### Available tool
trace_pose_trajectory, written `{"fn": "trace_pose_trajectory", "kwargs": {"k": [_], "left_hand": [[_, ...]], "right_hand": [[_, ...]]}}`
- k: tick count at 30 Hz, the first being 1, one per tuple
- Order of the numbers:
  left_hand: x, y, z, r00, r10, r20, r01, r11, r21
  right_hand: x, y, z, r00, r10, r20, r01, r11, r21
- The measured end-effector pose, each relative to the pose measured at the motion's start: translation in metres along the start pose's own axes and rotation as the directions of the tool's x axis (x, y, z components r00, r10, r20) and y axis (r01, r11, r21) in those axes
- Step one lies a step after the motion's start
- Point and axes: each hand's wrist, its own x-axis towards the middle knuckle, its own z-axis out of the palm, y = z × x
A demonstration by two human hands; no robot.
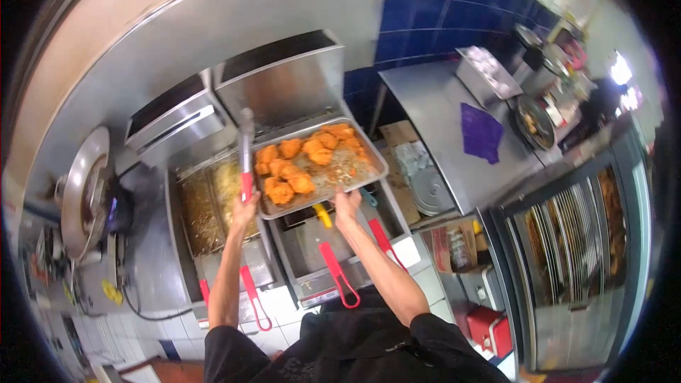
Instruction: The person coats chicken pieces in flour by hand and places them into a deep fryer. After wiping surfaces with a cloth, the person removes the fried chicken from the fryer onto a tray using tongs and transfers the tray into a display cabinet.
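My left hand [245, 211] is closed around the red grip of metal tongs [247, 156], which point away from me along the left edge of a tray. The metal tray [340, 186] carries several pieces of orange-brown fried chicken [289, 172], with loose crumbs on its right part. At its near edge, my right hand [347, 206] grips the tray, which sits over the right fryer [305, 248]. In the left fryer [195, 202], hot-looking oil is bubbling, with pale foam on its right side.
Several red basket handles [337, 273] stick out toward me from the fryers. On the left stands a large wok [89, 191]. A steel table [433, 120] at right holds a purple cloth [482, 132] and a dark pan [533, 122]. A glass-fronted cabinet [567, 241] stands nearer.
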Motion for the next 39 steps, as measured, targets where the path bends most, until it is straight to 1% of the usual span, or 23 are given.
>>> {"fn": "trace_pose_trajectory", "kwargs": {"k": [2, 3, 4, 5, 8, 11, 14, 18, 20, 23, 24, 25, 26, 27, 28, 29, 30, 31, 32, 34, 36, 38, 39], "left_hand": [[-0.023, 0.017, -0.005, 0.994, -0.038, 0.106, 0.045, 0.996, -0.072], [-0.042, 0.035, -0.009, 0.991, -0.078, 0.108, 0.073, 0.996, 0.053], [-0.057, 0.038, -0.007, 0.988, 0.126, 0.087, -0.124, 0.992, -0.027], [-0.091, 0.075, -0.009, 0.986, 0.030, 0.166, -0.011, 0.993, -0.117], [-0.178, 0.137, 0.011, 0.971, 0.100, 0.217, -0.064, 0.984, -0.168], [-0.193, 0.158, 0.064, 0.972, 0.100, 0.212, -0.044, 0.966, -0.253], [-0.209, 0.170, 0.133, 0.975, 0.183, 0.122, -0.152, 0.961, -0.231], [-0.207, 0.145, 0.243, 0.915, 0.257, 0.310, -0.155, 0.936, -0.317], [-0.208, 0.141, 0.309, 0.890, 0.243, 0.385, -0.070, 0.909, -0.411], [-0.205, 0.127, 0.390, 0.867, 0.229, 0.443, -0.113, 0.955, -0.273], [-0.215, 0.125, 0.409, 0.853, 0.253, 0.456, -0.171, 0.962, -0.213], [-0.224, 0.122, 0.428, 0.839, 0.277, 0.468, -0.231, 0.961, -0.153], [-0.221, 0.110, 0.450, 0.812, 0.284, 0.510, -0.254, 0.959, -0.130], [-0.205, 0.086, 0.482, 0.785, 0.295, 0.545, -0.270, 0.954, -0.127], [-0.189, 0.067, 0.519, 0.661, 0.626, 0.414, -0.592, 0.774, -0.225], [-0.174, 0.046, 0.550, 0.430, 0.869, 0.245, -0.831, 0.487, -0.270], [-0.187, 0.058, 0.556, 0.425, 0.865, 0.269, -0.825, 0.492, -0.278], [-0.205, 0.087, 0.562, 0.663, 0.579, 0.474, -0.539, 0.809, -0.235], [-0.221, 0.116, 0.567, 0.758, 0.193, 0.623, -0.167, 0.981, -0.100], [-0.233, 0.146, 0.580, 0.792, 0.243, 0.559, -0.211, 0.970, -0.123], [-0.246, 0.171, 0.583, 0.767, 0.495, 0.409, -0.453, 0.869, -0.201], [-0.241, 0.184, 0.576, 0.761, 0.470, 0.447, -0.465, 0.876, -0.129], [-0.224, 0.174, 0.581, 0.764, 0.473, 0.438, -0.511, 0.859, -0.035]], "right_hand": [[0.005, -0.011, -0.007, 0.988, -0.152, -0.030, 0.147, 0.980, -0.135], [-0.004, -0.034, -0.017, 0.999, -0.012, -0.031, 0.007, 0.985, -0.170], [-0.023, -0.074, -0.024, 0.991, 0.127, -0.038, -0.132, 0.972, -0.194], [-0.045, -0.116, -0.035, 0.993, 0.120, 0.011, -0.118, 0.985, -0.125], [-0.074, -0.159, -0.090, 0.991, 0.122, -0.049, -0.119, 0.991, 0.060], [-0.037, -0.159, -0.141, 0.984, 0.114, -0.135, -0.119, 0.992, -0.034], [-0.020, -0.204, -0.193, 0.990, 0.047, -0.131, -0.039, 0.998, 0.057], [0.035, -0.236, -0.289, 0.989, 0.020, -0.145, -0.015, 0.999, 0.030], [0.064, -0.232, -0.331, 0.993, -0.046, -0.105, 0.072, 0.960, 0.269], [0.064, -0.211, -0.395, 0.990, 0.139, 0.007, -0.133, 0.936, 0.326], [0.071, -0.179, -0.428, 0.970, 0.082, 0.229, -0.122, 0.978, 0.168], [0.017, -0.211, -0.423, 0.997, 0.053, 0.057, -0.047, 0.995, -0.093], [-0.021, -0.224, -0.433, 0.998, 0.033, 0.057, -0.020, 0.975, -0.221], [-0.048, -0.223, -0.449, 0.991, -0.032, 0.128, 0.054, 0.983, -0.174], [-0.073, -0.233, -0.467, 0.975, -0.095, 0.200, 0.123, 0.984, -0.132], [-0.098, -0.245, -0.488, 0.992, -0.100, 0.076, 0.113, 0.974, -0.195], [-0.129, -0.262, -0.505, 0.994, -0.096, -0.042, 0.083, 0.963, -0.257], [-0.151, -0.276, -0.526, 0.959, -0.201, -0.201, 0.126, 0.934, -0.335], [-0.169, -0.292, -0.545, 0.891, -0.308, -0.333, 0.152, 0.895, -0.419], [-0.205, -0.334, -0.574, 0.567, -0.597, -0.567, 0.151, 0.752, -0.641], [-0.221, -0.372, -0.593, 0.260, -0.661, -0.704, 0.113, 0.745, -0.657], [-0.218, -0.407, -0.608, -0.028, -0.831, -0.556, 0.035, 0.555, -0.831], [-0.216, -0.407, -0.622, -0.047, -0.846, -0.530, -0.004, 0.531, -0.847]]}}
